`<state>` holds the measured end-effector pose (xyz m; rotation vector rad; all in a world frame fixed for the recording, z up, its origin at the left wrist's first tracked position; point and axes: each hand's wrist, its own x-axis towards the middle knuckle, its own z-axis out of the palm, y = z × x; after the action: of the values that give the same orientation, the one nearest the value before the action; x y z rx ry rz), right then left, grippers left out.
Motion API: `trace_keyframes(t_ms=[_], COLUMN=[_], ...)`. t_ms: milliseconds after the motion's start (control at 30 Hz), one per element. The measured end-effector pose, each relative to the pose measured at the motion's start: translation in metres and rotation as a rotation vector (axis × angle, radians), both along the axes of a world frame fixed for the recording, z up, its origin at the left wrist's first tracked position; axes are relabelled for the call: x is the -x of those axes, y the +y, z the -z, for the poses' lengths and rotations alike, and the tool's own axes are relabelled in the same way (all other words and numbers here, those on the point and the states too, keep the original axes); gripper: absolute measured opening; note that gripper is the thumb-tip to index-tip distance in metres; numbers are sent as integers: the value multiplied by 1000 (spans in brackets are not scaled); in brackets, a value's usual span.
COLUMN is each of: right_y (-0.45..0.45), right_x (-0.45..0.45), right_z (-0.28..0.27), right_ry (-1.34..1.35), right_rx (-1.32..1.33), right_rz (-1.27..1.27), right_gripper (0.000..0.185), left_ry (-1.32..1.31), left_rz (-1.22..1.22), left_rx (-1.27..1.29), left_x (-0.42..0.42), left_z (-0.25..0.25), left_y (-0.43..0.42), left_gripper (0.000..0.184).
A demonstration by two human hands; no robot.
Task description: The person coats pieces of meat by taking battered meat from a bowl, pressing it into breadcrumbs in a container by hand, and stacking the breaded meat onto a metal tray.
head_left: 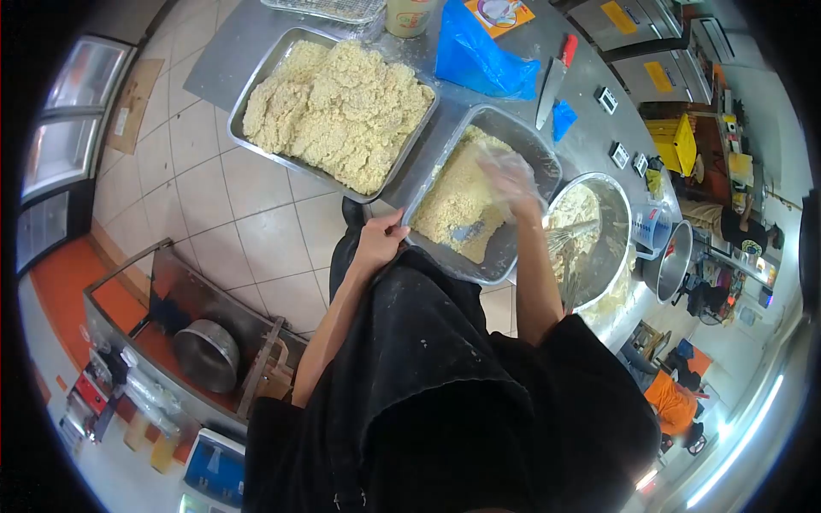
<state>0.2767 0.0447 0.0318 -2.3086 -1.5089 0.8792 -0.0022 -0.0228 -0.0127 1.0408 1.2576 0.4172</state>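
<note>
My left hand (380,244) is bare and grips the near left rim of a deep metal tray (498,272) at its corner. Loose pale breadcrumbs (462,184) fill much of that tray, and the metal bottom shows through in one patch. Over the crumbs, toward the tray's right side, is my right hand (511,178) in a clear plastic glove; motion smears its fingers. To the left, a second metal tray (237,128) holds a heap of crumb-coated pieces (342,107). A steel bowl (623,224) with a whisk (575,229) in pale batter stands to the right.
A knife with a red handle (569,51), a blue plastic bag (479,60) and several small timers (606,100) lie on the steel table (227,64). Another metal bowl (671,265) stands farther right. A person in orange (671,402) is in the background.
</note>
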Motion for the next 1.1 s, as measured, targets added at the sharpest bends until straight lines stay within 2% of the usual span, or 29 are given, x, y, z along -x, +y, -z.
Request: trace_keyframes(t_ms=[33,67,133,200,233,300,333,367,467,567,667,700,800,867,900,967,1067,1100], right_y=[7,18,-1,-31,-30,-19,-21,-21,17,-5,2,8,17,18,17,24,4,7], right_x=[8,5,6,24,45,44,43,27,24,37,50,59,51,14,-5,16,17,20], right_z=[12,65,123,135,77,67,67,105,123,118,134,116,109,141,164,111,142,146], right_ry=[-146,-415,-734,-838,-578,-480,-427,-353,-222,-461,-620,-686,-381,-366,-252,-238,-523,-487], right_rx=[-25,-25,-126,-361,-105,-85,-67,-147,254,-129,-180,-158,-119,47,10,135,-129,-102], right_rz=[-136,-333,-515,-458,-338,-264,-227,-195,-21,-153,27,40,413,497,593,708,-9,3], right_gripper=[42,44,43,36,34,34,34,35,32,32,31,32,41,53,55,51,42,41], left_ry=[-4,33,103,72,53,37,32,31,48,107,170,180,113,87,138,127,133,140], left_rz=[-7,10,40,5,-22,-34,-38,-40,-37,-9,31,43,9,-56,0,17,12,22], left_rx=[16,-39,-141,-94,-77,-81,-75,-57,-16,-21,-70,-39,-85,-122,-69,-49,-30,-26], left_x=[-1,-2,-6,-6,-7,-8,-7,-7,-8,-9,-6,-5,-11,-11,-7,-5,-8,-6], left_z=[2,-2,-16,-16,-15,-20,-22,-22,-22,-23,-18,-29,-21,-24,-19,-19,-22,-24], left_y=[-1,-1,-1,-4,-4,-1,-2,-3,2,-2,7,11,1,0,-1,-2,2,2], left_gripper=[43,43,44,44,45,45,45,45,45,45,45,45,45,45,44,44,43,43])
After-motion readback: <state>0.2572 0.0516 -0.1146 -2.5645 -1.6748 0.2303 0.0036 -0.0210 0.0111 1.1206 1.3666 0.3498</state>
